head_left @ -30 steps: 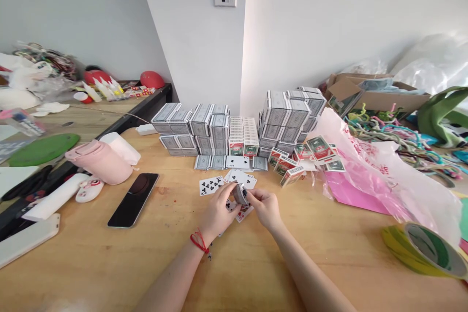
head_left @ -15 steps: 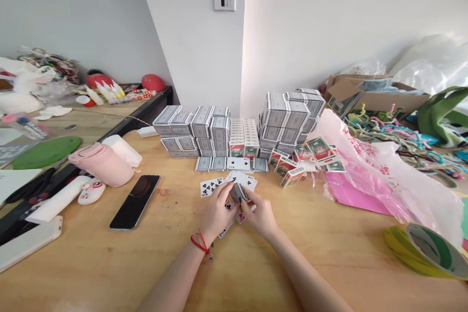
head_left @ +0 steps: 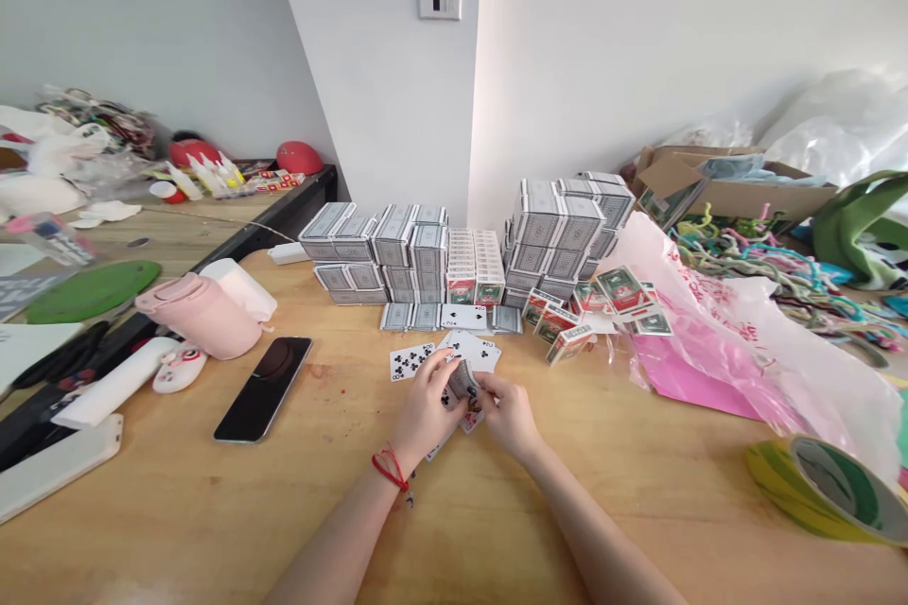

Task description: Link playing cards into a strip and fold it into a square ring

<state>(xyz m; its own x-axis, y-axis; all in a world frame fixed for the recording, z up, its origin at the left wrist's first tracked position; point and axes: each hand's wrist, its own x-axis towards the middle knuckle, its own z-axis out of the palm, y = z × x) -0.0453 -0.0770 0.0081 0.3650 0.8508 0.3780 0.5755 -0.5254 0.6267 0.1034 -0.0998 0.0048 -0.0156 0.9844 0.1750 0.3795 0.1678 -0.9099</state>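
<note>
My left hand [head_left: 424, 409] and my right hand [head_left: 508, 411] meet over the wooden table [head_left: 497, 510], both closed on a small stack of playing cards [head_left: 462, 379] held on edge between them. A red string circles my left wrist. Loose face-up cards [head_left: 410, 360] lie on the table just beyond and under my hands. Behind them stand piles of grey-backed card packs [head_left: 397, 241] and a taller pile [head_left: 567, 227] to the right.
A black phone [head_left: 264, 375] and a pink bottle [head_left: 199, 315] lie to the left. Red-green card boxes [head_left: 567, 331], a pink plastic bag [head_left: 716, 340] and a tape roll [head_left: 829, 487] sit to the right. Clutter covers the far left bench.
My hands have drawn closer together around the card stack, and the stack has tipped slightly. Everything else stays put.
</note>
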